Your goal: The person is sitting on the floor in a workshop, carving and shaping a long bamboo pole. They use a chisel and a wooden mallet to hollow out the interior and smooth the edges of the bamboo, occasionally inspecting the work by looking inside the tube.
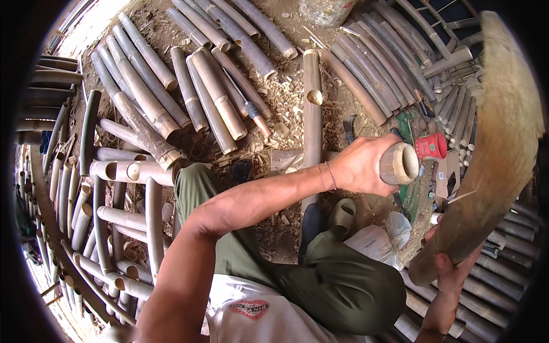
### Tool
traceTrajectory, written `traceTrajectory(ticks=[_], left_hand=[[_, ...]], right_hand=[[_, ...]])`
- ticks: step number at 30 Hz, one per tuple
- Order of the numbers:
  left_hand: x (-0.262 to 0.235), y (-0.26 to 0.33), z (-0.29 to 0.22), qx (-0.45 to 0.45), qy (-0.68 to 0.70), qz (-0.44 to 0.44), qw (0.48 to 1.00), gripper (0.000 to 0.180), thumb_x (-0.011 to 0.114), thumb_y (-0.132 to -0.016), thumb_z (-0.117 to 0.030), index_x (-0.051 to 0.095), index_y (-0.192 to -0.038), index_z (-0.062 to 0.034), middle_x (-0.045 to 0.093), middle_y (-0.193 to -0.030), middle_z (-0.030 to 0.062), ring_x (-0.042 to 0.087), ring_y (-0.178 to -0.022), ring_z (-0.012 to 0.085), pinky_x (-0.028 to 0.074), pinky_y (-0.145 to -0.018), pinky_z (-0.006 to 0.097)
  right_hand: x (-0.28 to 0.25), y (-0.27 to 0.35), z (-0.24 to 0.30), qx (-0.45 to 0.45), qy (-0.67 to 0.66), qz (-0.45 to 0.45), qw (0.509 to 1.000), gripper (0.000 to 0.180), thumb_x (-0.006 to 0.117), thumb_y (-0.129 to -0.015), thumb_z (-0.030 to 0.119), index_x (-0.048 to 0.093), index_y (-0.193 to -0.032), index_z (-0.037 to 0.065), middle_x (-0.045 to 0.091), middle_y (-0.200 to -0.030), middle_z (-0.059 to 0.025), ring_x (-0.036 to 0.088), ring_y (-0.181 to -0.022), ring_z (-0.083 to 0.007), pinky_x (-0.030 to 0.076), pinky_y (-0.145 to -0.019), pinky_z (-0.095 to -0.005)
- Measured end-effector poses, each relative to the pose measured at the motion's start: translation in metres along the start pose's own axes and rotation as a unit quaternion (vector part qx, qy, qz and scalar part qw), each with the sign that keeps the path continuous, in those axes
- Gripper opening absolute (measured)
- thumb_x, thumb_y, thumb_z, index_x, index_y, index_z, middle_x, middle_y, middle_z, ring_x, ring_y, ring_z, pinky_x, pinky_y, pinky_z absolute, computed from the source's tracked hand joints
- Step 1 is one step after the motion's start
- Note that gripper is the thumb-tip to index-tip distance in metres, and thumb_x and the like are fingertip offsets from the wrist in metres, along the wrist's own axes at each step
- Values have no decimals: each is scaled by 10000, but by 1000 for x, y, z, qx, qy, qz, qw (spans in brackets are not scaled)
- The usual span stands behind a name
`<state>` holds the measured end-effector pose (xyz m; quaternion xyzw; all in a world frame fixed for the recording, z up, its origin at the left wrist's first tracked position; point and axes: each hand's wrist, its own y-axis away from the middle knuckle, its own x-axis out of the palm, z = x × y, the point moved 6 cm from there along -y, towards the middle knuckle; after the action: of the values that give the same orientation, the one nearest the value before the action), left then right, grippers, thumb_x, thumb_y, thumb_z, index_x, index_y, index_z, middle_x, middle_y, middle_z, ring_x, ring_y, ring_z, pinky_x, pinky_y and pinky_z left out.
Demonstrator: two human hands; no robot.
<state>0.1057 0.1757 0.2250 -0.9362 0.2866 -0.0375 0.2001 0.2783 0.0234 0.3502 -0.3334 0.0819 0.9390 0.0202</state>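
Note:
My left hand is closed around a short bamboo piece whose hollow, pale cut end faces up; dark bits show on either side of the fist, too hidden to name. On the right, my right hand grips the lower end of a big bamboo pole, brown below and pale towards its top, which rises close to the camera and looks bent. Below my left wrist and beyond it lies a bamboo pole with a round hole, running away from me between my legs.
Cut bamboo lengths lie in rows on the shaving-covered ground. A bamboo frame stands at left. To the right are a red container, a clear plastic bag, a cardboard box and stacked poles. A bucket stands far off.

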Motion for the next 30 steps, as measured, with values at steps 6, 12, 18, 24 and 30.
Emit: traceTrajectory(ticks=[6, 12, 18, 24, 30], left_hand=[[-3, 3, 3, 34, -9, -21, 999, 644, 861, -610, -257, 585, -1142, -22, 675, -1050, 174, 678, -974, 300, 530, -855, 376], [5, -5, 3, -3, 8, 20, 1000, 628, 835, -572, -256, 582, -1098, -25, 676, -951, 170, 691, -890, 290, 542, -801, 372], [-7, 2, 8, 17, -14, 2, 1000, 633, 843, -590, -255, 586, -1117, -15, 684, -952, 177, 696, -875, 295, 543, -792, 375], [4, -6, 6, -3, 9, 30, 1000, 583, 842, -590, -258, 584, -1056, -19, 679, -922, 158, 691, -842, 282, 545, -780, 363], [-4, -2, 14, 21, -8, 10, 1000, 695, 842, -582, -269, 570, -1172, -22, 679, -1001, 157, 685, -895, 294, 539, -831, 366]], right_hand=[[28, -27, 16, -28, 35, 68, 997, 1161, 818, -619, 246, 123, -1502, -46, 370, -1448, -218, 387, -1339, -310, 309, -1110, -404], [-1, 1, -4, 23, -3, -24, 999, 1164, 822, -638, 286, 121, -1512, -28, 375, -1448, -202, 401, -1327, -284, 321, -1097, -384], [38, -30, 8, -51, -11, 35, 998, 1078, 791, -682, 253, 156, -1497, -55, 386, -1424, -199, 432, -1296, -285, 354, -1070, -383], [1, 2, -14, -70, -24, 60, 995, 1009, 769, -719, 270, 197, -1472, -81, 436, -1366, -195, 473, -1247, -302, 385, -1039, -387], [35, -32, -1, -40, -8, 48, 998, 1081, 812, -683, 362, 194, -1471, -45, 493, -1276, -168, 541, -1109, -249, 472, -856, -340]])
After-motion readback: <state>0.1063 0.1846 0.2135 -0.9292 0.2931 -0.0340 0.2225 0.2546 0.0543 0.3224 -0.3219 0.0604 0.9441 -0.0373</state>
